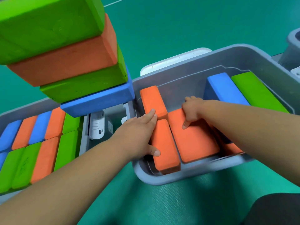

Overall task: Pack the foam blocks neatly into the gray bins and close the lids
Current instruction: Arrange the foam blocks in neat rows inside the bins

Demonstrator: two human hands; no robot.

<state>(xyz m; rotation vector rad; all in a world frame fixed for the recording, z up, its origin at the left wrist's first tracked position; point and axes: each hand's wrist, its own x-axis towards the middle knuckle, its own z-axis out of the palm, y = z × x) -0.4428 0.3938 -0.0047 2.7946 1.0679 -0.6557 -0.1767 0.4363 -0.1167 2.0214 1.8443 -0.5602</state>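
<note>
Rim of right gray bin (pixel 162 180): nearest to me, sitting on the green floor mat (pixel 178 30). It has no lid on and looks roughly half filled.
Near orange block (pixel 165 148): stands on its long edge by the bin's left wall.
Left hand (pixel 138 135): fingers straight and pressed together along that block's left side, with the thumb laid across its top. I read this as steadying rather than gripping.
Tilted orange block (pixel 194 140): broad face up, leaning just beside the near one and not yet seated.
Right hand (pixel 192 109): pinches the tilted block's far end, thumb on the face and fingers curled over the edge.
Far orange block (pixel 151 99): on edge, in line behind the near one. The left fingertips touch it.
Blue block (pixel 225 90) and green block (pixel 258 90): on edge at the bin's far right, touching each other.
Handling: I judge the foam light, a little squashy, matte and grippy, with nothing to break. I would take a block by its short end or pinch across its thin side, then push it home with a flat palm.
Left gray bin (pixel 84 140): packed with rows of blocks on edge.
Stack of four blocks (pixel 73 62): stands over the left bin's right end, blue at the bottom, and is not packed.
White lid (pixel 175 60): lies behind the right bin's far wall.
</note>
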